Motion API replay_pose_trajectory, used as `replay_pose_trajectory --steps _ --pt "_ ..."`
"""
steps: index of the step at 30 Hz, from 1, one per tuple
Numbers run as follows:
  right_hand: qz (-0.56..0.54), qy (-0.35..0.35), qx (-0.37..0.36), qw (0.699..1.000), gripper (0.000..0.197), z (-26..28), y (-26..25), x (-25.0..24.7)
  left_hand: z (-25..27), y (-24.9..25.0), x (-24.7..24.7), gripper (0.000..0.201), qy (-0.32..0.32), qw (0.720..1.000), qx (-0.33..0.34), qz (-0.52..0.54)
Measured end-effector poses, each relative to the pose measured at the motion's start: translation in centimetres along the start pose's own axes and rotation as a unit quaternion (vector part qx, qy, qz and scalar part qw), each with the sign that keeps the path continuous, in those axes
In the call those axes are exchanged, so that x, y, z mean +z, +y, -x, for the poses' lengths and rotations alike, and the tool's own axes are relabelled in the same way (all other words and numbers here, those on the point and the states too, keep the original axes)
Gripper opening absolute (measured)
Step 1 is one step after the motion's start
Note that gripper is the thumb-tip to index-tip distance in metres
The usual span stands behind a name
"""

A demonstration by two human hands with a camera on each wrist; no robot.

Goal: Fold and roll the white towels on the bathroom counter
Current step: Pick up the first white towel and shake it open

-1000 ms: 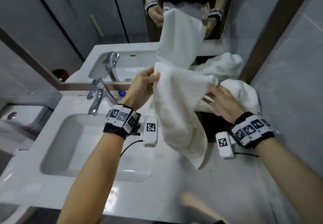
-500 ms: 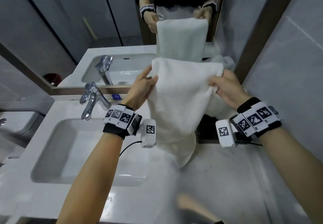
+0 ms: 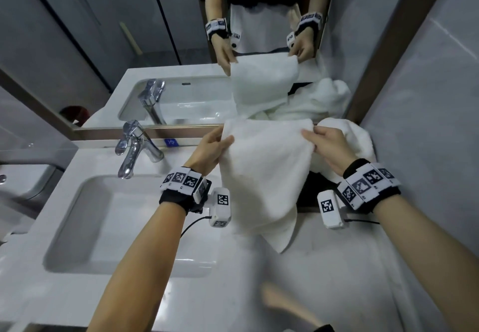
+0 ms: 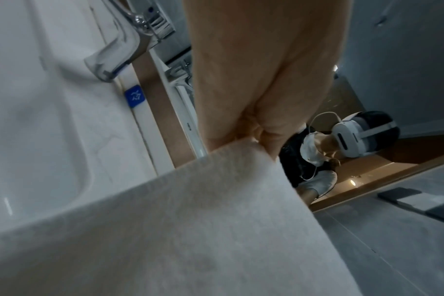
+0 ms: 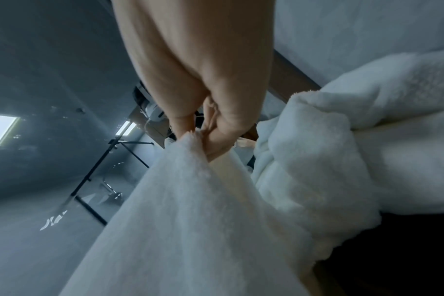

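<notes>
A white towel [image 3: 264,173] hangs above the counter, stretched between both hands by its top edge. My left hand [image 3: 212,147] pinches the top left corner of the towel [image 4: 216,210] between thumb and fingers. My right hand [image 3: 326,145] pinches the top right corner of the towel [image 5: 190,200]. The towel's lower end droops onto the white counter [image 3: 324,279]. Behind the right hand, more white towels [image 3: 355,137] lie crumpled in a heap [image 5: 355,160] on a dark tray against the wall.
A white sink basin [image 3: 108,222] with a chrome faucet [image 3: 134,147] fills the counter's left half. The mirror [image 3: 233,46] runs along the back and a grey tiled wall [image 3: 427,98] closes the right side. A toilet [image 3: 18,183] stands far left.
The right hand went from the heap to the towel's top right corner and pulled the top edge out. Both hands have since lowered it slightly, the edge staying level.
</notes>
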State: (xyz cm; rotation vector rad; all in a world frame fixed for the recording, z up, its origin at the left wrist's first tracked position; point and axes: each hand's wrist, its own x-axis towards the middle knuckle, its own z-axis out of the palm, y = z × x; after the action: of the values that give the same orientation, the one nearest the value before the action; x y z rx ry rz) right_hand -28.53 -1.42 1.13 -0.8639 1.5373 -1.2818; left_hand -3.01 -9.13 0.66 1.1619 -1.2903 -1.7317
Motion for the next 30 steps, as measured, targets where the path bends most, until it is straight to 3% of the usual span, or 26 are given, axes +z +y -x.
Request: replay_pose_trajectory --steps 3,5,7,9,13,17,21,24,27,30 --pt "-0.022 0.017 0.015 1.0 0.033 -0.9 0.2 0.5 -0.9 -0.8 -0.2 0.03 0.056 0.998 -0.021 0.028" --pt "-0.029 -0.042 0.023 0.998 0.031 -1.0 0.4 1.2 -1.3 -1.4 -0.1 0.033 0.041 0.999 -0.031 0.009" --pt "-0.022 -0.099 0.031 0.994 0.051 -1.0 0.9 1.7 -1.4 -2.1 -0.1 0.049 -0.004 0.998 -0.048 -0.036" --pt "-0.004 -0.092 0.047 0.995 0.068 -1.1 1.7 2.0 -1.7 -3.0 0.0 0.066 -0.004 0.997 -0.06 -0.051" --pt "0.037 0.001 0.113 0.993 0.048 -1.9 3.8 2.4 -2.3 -5.1 0.2 0.038 0.073 0.99 -0.108 -0.055" --pt "0.089 0.012 0.15 0.985 0.03 -1.5 5.4 2.4 -1.6 -7.6 -0.4 0.021 0.034 0.98 -0.18 -0.078" --pt "0.177 -0.033 0.17 0.969 0.041 0.5 7.2 1.6 -0.5 -9.7 -1.2 0.031 0.003 0.966 -0.22 -0.137" --pt "0.259 -0.068 0.157 0.951 0.029 2.3 8.4 1.4 1.0 -10.2 -1.1 0.037 -0.025 0.954 -0.245 -0.174" --pt "0.231 -0.078 0.12 0.962 0.035 3.1 8.6 1.4 2.3 -9.8 -0.8 0.035 -0.066 0.963 -0.202 -0.168" --pt "0.169 -0.075 0.058 0.981 0.035 3.6 7.0 1.6 3.0 -8.0 -0.2 0.034 -0.032 0.985 -0.119 -0.119"
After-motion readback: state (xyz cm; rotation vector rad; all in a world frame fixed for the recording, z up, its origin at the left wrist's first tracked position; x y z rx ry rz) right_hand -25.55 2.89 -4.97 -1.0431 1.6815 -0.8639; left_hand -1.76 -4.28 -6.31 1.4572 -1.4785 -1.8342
